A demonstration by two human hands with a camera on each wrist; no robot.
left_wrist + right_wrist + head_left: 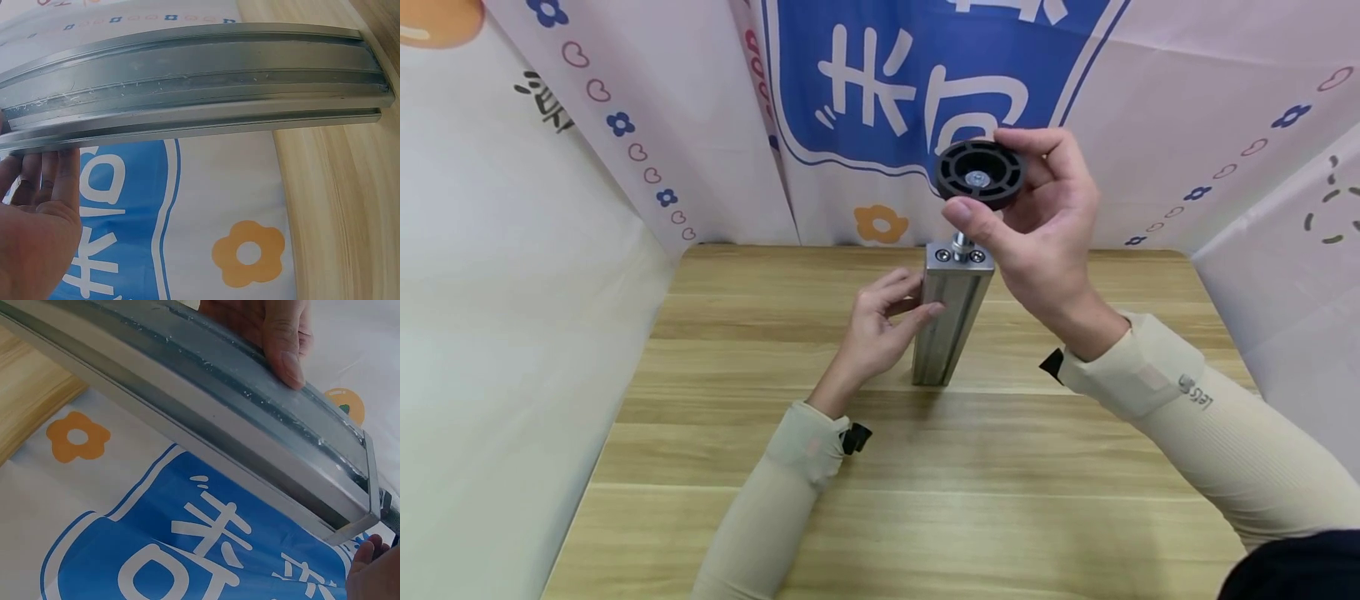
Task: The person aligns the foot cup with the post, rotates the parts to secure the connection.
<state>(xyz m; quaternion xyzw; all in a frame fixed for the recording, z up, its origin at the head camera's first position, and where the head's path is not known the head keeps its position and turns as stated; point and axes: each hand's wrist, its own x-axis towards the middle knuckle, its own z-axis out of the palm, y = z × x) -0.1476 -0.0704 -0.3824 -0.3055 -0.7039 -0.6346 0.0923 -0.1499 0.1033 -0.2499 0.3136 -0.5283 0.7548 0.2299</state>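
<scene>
An aluminium profile (946,333) stands upright on the wooden table, slotted along its sides. Its top carries an end plate (934,260) with two screws and a threaded stud. Above it is a black round levelling foot (950,179), facing up on the stud. My right hand (1056,229) pinches the foot's rim between thumb and fingers. Lower down, my left hand (878,329) grips the profile's upper part, its thumb on one face. In the left wrist view, the left hand's fingers (65,181) lie along the profile's edge. The right wrist view mostly cuts off the right hand (375,575).
The wooden table (715,433) meets a printed cloth backdrop (880,192) close behind the profile. White cloth sides (512,333) stand at left and right. Each wrist wears a cuff with a small black piece, one being the left black piece (856,438).
</scene>
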